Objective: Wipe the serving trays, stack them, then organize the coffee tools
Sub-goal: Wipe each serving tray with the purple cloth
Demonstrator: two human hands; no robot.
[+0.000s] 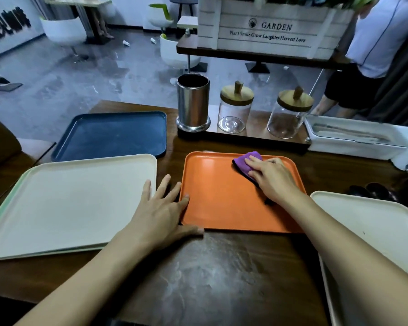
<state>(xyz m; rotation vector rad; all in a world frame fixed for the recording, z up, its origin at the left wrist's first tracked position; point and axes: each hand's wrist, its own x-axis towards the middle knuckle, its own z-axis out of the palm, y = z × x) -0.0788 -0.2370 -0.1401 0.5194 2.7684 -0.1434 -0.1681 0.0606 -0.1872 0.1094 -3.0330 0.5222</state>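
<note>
I see the orange tray (222,203) lying flat in the middle of the brown table (210,278). On its far right corner lies a purple cloth (246,162). My right hand (272,178) presses down on the cloth with its fingers laid flat, not curled round it. My left hand (160,208) rests open at the near left corner of the tray, fingers spread, with the thumb along the near edge.

To the left is a cream tray (68,203) on top of a pale green tray (0,222), and behind them a blue tray (113,135). Another white tray (372,227) is at the right. Behind the orange tray stand a steel cup (193,102) and two glass jars (234,109) with wooden lids.
</note>
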